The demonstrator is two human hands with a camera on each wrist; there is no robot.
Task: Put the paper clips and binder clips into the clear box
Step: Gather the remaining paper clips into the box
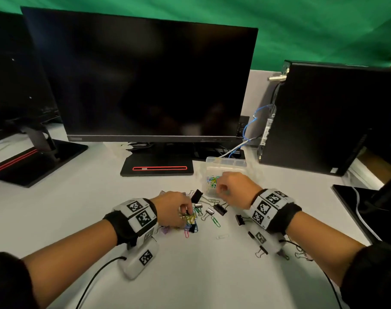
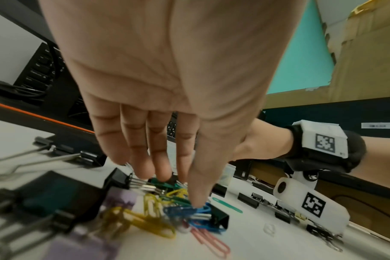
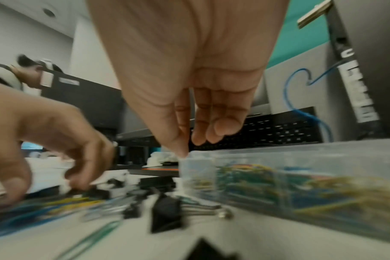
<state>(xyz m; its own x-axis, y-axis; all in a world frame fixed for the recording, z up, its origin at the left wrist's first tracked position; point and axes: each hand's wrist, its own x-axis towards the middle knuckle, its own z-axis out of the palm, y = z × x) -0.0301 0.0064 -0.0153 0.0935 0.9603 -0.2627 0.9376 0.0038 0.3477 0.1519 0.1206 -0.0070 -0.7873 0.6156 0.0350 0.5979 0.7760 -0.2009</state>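
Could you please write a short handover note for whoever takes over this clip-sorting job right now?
Left hand: fingers down in the pile of coloured paper clips on the desk; whether they already pinch any cannot be told.
Right hand: at the near left corner of the clear box, fingers loosely curled, nothing seen in them.
Done: many coloured paper clips already lie in the box.
Left: the pile under the left hand, the black binder clips and loose paper clips scattered between and behind the hands, none yet visibly in the box.

Scattered binder clips (image 1: pixel 220 208) are crowding the table (image 1: pixel 83 197) between both hands. The monitor base (image 1: pixel 156 167) is blocking behind the clear box (image 1: pixel 225 162).
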